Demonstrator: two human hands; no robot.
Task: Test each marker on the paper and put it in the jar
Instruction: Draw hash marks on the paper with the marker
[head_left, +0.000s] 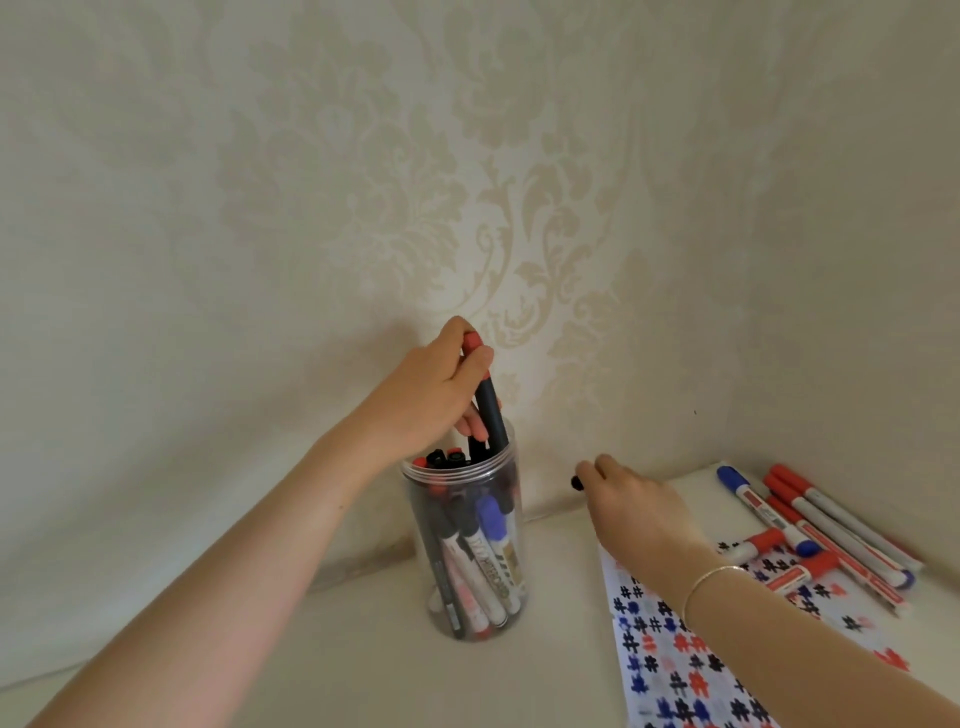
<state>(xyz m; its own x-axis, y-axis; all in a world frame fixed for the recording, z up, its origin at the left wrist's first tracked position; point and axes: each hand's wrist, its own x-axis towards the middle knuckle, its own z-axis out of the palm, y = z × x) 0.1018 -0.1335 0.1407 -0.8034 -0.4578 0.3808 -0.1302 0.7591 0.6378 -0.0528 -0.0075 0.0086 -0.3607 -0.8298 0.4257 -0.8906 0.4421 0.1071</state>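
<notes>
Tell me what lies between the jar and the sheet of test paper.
Nothing: in the head view, only bare table separates the jar from the paper.

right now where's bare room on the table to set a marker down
Bare tabletop lies in front of the jar, and between the jar and the paper. The far right corner is crowded: loose markers lie across the paper's far edge, and the right hand hovers there.

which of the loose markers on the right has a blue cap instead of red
The blue-capped marker at the far left of the loose pile, nearest the right hand. The markers beside it show red caps at their far ends.
</notes>
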